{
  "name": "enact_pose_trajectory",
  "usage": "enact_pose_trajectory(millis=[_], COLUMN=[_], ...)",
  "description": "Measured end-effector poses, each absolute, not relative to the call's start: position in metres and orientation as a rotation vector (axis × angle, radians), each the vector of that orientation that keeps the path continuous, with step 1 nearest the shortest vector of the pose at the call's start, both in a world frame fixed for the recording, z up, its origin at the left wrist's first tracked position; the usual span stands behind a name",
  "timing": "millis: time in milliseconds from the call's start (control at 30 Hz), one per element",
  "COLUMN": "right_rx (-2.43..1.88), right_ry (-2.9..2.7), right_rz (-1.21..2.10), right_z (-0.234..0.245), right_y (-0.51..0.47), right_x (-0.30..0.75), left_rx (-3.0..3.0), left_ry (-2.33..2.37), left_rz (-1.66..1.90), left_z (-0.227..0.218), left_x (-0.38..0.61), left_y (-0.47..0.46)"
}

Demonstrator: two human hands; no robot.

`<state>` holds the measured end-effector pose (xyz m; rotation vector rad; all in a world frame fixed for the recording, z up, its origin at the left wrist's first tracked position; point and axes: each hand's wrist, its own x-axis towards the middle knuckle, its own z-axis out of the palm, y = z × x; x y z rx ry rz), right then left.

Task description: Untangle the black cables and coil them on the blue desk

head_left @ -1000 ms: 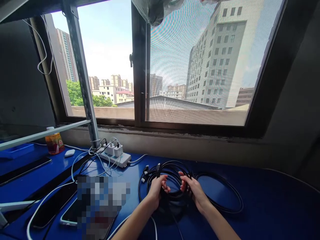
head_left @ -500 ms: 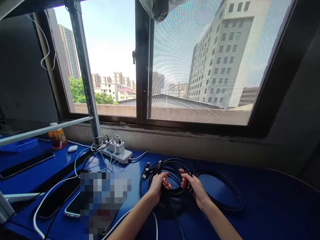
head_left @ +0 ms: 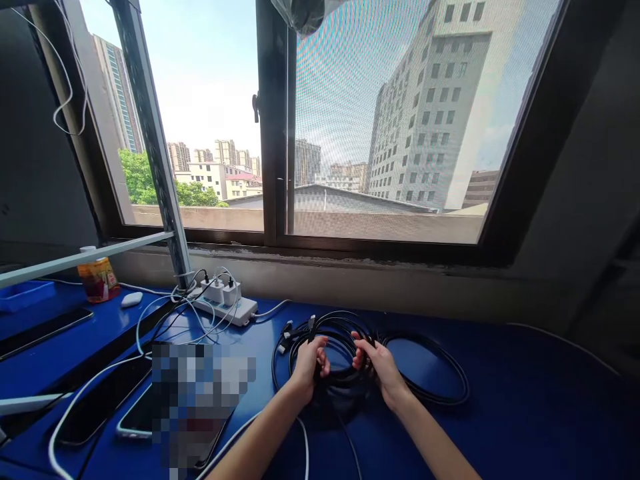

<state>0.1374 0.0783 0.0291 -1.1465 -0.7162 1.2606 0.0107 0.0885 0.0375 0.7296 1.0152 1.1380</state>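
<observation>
Both hands (head_left: 306,370) on black cable (head_left: 345,379)

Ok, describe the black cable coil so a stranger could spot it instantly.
Below the window is a blue table. There, the left hand and right hand hold the black cable coil. Unlike the loop to its right, it shows pale-tipped connectors.

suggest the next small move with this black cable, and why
Perhaps have the right hand draw the outlying loop in toward the coil: that loop lies outside it on the table, while the left hand grips the coil's left side.
</observation>
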Motion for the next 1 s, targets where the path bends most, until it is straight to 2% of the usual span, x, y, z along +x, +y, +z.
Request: enact_pose_trajectory(millis=[267,467,533,833,1000], right_rx=[-1.063,-0.921,-0.926,-1.276,-1.29], right_ry=[-0.868,-0.978,-1.0,-1.339,-1.643], right_rz=[1.132,1.5,1.531,0.823,0.559], right_z=[0.047,0.061,0.06,0.03,0.034], right_y=[0.069,0.061,0.063,0.081,0.072], right_x=[0.134,0.146,0.149,0.16,0.154], left_rx=[0.909,0.963,0.997,1.055,1.154], left_ry=[0.831,0.971,0.987,1.036,1.084], left_rz=[1.156,0.941,0.89,0.512,0.504], left_z=[0.048,0.056,0.058,0.058,0.055], left_x=[0.001,-0.004,-0.005,-0.009,-0.004], left_y=[0.09,0.091,0.09,0.087,0.083])
